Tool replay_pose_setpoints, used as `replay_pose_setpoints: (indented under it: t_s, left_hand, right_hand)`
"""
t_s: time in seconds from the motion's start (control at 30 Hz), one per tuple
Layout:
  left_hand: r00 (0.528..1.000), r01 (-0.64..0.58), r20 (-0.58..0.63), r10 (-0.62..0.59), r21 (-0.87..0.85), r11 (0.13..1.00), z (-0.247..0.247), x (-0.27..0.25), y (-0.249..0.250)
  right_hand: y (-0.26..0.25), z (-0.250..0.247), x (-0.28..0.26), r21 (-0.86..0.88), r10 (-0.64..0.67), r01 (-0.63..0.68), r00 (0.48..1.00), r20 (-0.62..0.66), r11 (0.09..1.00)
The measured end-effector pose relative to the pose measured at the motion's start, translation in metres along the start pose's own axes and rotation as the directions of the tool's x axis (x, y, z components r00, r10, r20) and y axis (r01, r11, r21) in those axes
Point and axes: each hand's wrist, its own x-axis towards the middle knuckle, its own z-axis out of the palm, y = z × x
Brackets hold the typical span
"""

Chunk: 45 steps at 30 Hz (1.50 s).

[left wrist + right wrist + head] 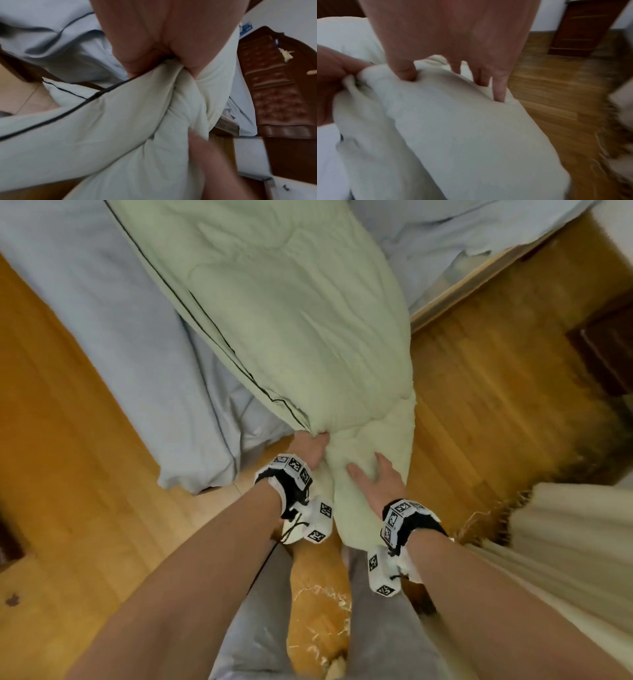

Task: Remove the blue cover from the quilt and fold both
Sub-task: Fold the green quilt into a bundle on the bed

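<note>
The pale green quilt (291, 320) with dark piping runs from the bed down to my hands, and its near end is bunched up. My left hand (310, 448) grips that bunched end; in the left wrist view its fingers (154, 47) dig into the folds of the quilt (102, 128). My right hand (375, 477) lies spread on top of the quilt end, and the right wrist view shows its fingertips (499, 93) pressing into the quilt (453, 128). The blue cover (120, 354) lies to the left, apart from the quilt, draped over the bed edge to the floor.
A wooden floor (496, 371) surrounds the bed, whose frame edge (462, 292) shows at upper right. Dark wooden furniture (609, 354) stands at far right. A fringed cream cloth (565, 525) lies by my right side. My grey-trousered legs (376, 628) are below the hands.
</note>
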Motion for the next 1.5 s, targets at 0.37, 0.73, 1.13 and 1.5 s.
replay_pose_setpoints:
  t_s: [0.37, 0.73, 1.13, 1.5]
  left_hand:
    - [0.995, 0.094, -0.02, -0.101, -0.226, 0.97, 0.011, -0.09, 0.162]
    - [0.989, 0.148, 0.03, -0.147, -0.032, 0.988, -0.052, -0.089, 0.154]
    - [0.887, 0.191, 0.436, -0.154, -0.041, 0.981, -0.038, -0.13, 0.153]
    - [0.973, 0.149, 0.183, -0.137, -0.052, 0.987, 0.008, -0.105, 0.174]
  right_hand:
    - [0.029, -0.063, -0.063, 0.754, 0.252, -0.545, 0.838, 0.483, 0.367]
    - [-0.04, -0.005, -0.082, 0.912, -0.087, -0.403, 0.914, 0.397, -0.075]
    - [-0.051, -0.061, -0.097, 0.965, 0.186, 0.011, 0.981, -0.062, 0.263]
    - [-0.021, -0.117, -0.1, 0.964, 0.263, -0.114, 0.964, 0.048, 0.239]
